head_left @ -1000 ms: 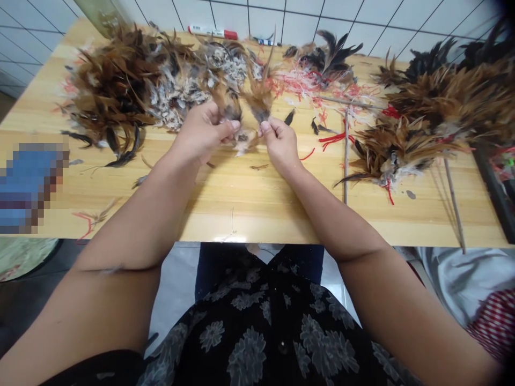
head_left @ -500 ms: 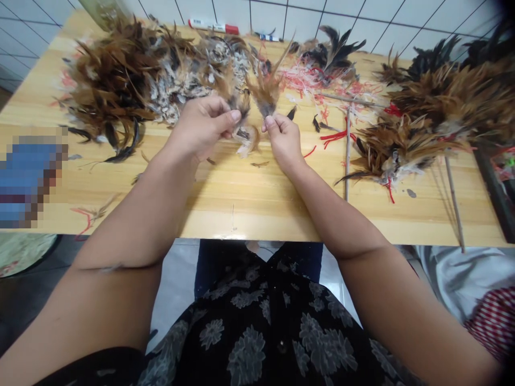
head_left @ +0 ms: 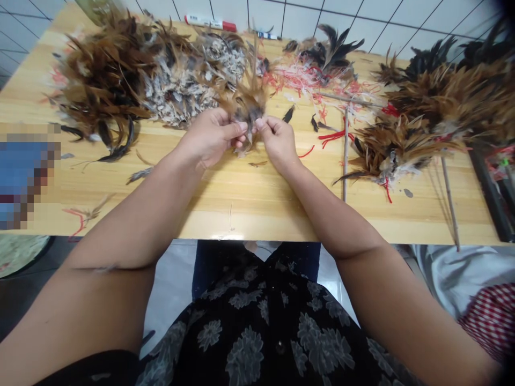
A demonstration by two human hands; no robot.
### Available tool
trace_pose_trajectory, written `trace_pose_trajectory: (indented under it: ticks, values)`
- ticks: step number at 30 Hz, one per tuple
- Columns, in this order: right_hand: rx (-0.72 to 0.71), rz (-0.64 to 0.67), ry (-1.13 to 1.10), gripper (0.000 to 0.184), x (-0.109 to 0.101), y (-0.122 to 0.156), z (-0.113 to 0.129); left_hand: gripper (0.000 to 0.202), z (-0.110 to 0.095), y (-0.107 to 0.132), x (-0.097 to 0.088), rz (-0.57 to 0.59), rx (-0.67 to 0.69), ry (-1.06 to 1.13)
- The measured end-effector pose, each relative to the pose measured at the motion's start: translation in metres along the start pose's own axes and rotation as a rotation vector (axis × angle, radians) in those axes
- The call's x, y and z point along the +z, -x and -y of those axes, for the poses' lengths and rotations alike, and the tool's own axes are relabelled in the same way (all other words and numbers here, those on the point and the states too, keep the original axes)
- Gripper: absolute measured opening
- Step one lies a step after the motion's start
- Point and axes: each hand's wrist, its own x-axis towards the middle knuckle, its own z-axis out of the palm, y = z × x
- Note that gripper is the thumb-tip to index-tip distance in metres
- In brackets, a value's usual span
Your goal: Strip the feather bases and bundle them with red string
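Over the middle of the wooden table [head_left: 257, 198], my left hand [head_left: 215, 134] pinches brown feathers [head_left: 244, 102] between thumb and fingers. My right hand [head_left: 278, 140] is closed on the same tuft from the other side, its thumb against the base of the feathers. Both hands nearly touch; the tuft's tips point away from me. Just behind my left hand lies a heap of feathers with grey-white quill ends [head_left: 173, 96]. A larger pile of brown feathers [head_left: 108, 69] spreads to its left. Small loose feathers lie near my right hand, among them a dark one [head_left: 288, 113].
Bundled brown feathers [head_left: 392, 150] lie at right near thin sticks [head_left: 345, 161]. Red and white string scraps [head_left: 300, 80] are strewn at the back, beside black feathers [head_left: 332, 48]. A red-capped marker [head_left: 210, 23] lies by the tiled wall. A blurred-out blue object [head_left: 26, 179] is at left.
My two hands, which held separate tufts a little apart, have come together, and the feathers now form one tuft between them. The view has shifted slightly.
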Motion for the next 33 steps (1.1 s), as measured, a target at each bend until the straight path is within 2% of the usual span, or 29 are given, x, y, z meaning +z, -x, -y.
trace_pose_trajectory:
  ticks: [5,9,14,17,19,22,25,27,28,30,33]
  values:
    - [0.024,-0.078,-0.054,0.069,-0.001,-0.004,-0.005,0.047,0.008,-0.009,-0.01,-0.076,-0.006,0.053]
    - [-0.009,-0.042,-0.055,0.071,-0.003,-0.004,-0.009,0.051,0.01,-0.01,-0.008,-0.128,-0.01,0.162]
    - [-0.018,0.003,-0.03,0.065,-0.003,-0.004,-0.014,0.049,0.006,-0.004,0.001,-0.105,-0.019,0.193]
    - [-0.022,0.03,-0.002,0.062,-0.002,-0.004,-0.016,0.044,0.008,-0.004,-0.001,-0.09,-0.016,0.158]
    - [-0.036,0.045,0.009,0.059,-0.002,-0.003,-0.016,0.041,0.012,-0.007,-0.007,-0.106,-0.023,0.075]
    - [-0.032,0.033,0.002,0.056,-0.004,-0.002,-0.017,0.035,0.011,-0.01,-0.024,-0.194,-0.001,-0.221]
    - [-0.021,0.006,-0.016,0.055,-0.006,-0.002,-0.017,0.034,-0.007,-0.004,-0.038,-0.316,0.171,-0.541]
    - [-0.023,-0.002,-0.017,0.055,-0.006,-0.002,-0.018,0.035,-0.023,0.004,-0.037,-0.357,0.255,-0.69]
    - [-0.026,-0.002,-0.014,0.055,-0.006,-0.002,-0.018,0.035,-0.03,0.009,-0.033,-0.347,0.259,-0.752]
    - [-0.032,0.001,-0.009,0.056,-0.005,-0.002,-0.019,0.029,-0.04,0.018,-0.019,-0.251,0.222,-0.865]
    - [-0.035,0.002,-0.009,0.056,-0.005,-0.002,-0.018,0.02,-0.039,0.023,0.003,-0.09,0.133,-1.025]
